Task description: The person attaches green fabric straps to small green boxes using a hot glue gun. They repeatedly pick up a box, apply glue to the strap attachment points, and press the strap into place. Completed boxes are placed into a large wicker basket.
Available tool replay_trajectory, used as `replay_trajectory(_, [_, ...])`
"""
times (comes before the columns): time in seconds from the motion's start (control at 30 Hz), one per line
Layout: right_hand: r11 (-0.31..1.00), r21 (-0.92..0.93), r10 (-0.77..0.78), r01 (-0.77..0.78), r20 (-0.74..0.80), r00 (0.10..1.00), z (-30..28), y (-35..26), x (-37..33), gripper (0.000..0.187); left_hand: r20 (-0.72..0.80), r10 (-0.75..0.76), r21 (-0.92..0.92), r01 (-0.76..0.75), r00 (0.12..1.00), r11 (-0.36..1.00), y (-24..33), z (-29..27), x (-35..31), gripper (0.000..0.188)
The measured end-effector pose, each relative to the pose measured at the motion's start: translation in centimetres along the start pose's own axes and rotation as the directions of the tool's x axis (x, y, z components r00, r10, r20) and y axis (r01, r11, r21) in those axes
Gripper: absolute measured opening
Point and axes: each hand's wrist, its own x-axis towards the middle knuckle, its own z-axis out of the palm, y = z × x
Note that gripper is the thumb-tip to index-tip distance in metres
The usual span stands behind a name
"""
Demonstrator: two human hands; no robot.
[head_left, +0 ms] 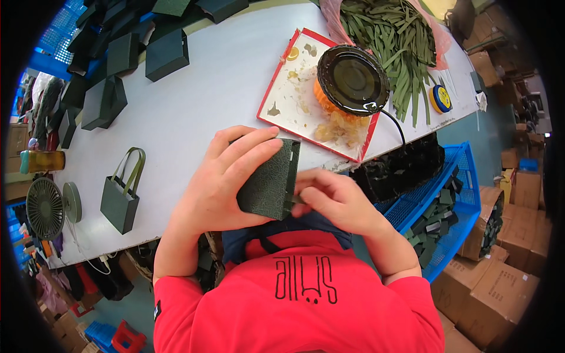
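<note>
A: Start with what's closest. What are the hands on?

B: A small dark green paper bag (268, 182), held above the near edge of the tabletop (194, 100), just in front of the red shirt (294, 294). The left hand (220, 182) wraps its flat side, fingers spread across the top edge and closed on it. The right hand (335, 197) pinches at the open side; a strip of green seems to sit between its fingertips, but I cannot tell for sure.

A: How would it handle?

B: Light, I'd judge, and stiff only along its folds. The surface looks embossed and matte, so not slippery. The panels would dent if squeezed; the creased edges are the safer hold.

A: And on the tabletop?

B: Near the left edge stands a finished bag with handles (122, 200), same green card, with a small round fan (46, 207) beside it. Further in, near the right edge, lies a red-rimmed white tray (282, 88) smeared with yellowish glue crumbs, carrying a round glossy black pot (351, 78) with a cord.

A: At the far side?

B: A heap of limp green ribbon strips (391, 41) at the far right corner, and flat dark boxes (123, 56) along the far left edge. A blue crate (465, 176) hangs off the right edge.
</note>
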Motion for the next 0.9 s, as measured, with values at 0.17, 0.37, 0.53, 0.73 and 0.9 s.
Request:
replay_trajectory(0.17, [0.889, -0.269, -0.432, 0.370, -0.228, 0.872, -1.6, 1.7, -2.5, 0.014, -0.032, -0.043, 0.083, 0.045, 0.999, 0.996, 0.1, -0.9, -0.1, 0.090])
replay_trajectory(0.37, [0.957, -0.254, 0.239, -0.141, 0.414, 0.878, -1.6, 2.7, -2.1, 0.021, -0.048, -0.010, 0.041, 0.012, 0.999, 0.999, 0.2, -0.4, 0.3, 0.091])
replay_trajectory(0.53, [0.890, 0.448, 0.017, -0.083, 0.150, 0.989, 0.1, 4.2, -2.5, 0.038, -0.014, -0.030, -0.009, 0.030, 0.999, 1.000, 0.9, -0.2, 0.2, 0.091])
replay_trajectory(0.73, [0.647, 0.691, -0.064, 0.324, -0.374, 0.925, -3.3, 3.6, -2.2, 0.042, 0.046, -0.099, 0.054, 0.096, 0.994, 0.994, 0.6, -1.1, -1.4, 0.099])
replay_trajectory(0.9, [0.607, 0.655, -0.062, 0.450, -0.525, 0.849, -5.4, 1.9, -2.1, 0.037, 0.028, -0.154, 0.063, 0.152, 0.988, 0.986, 0.2, -1.5, -2.8, 0.102])
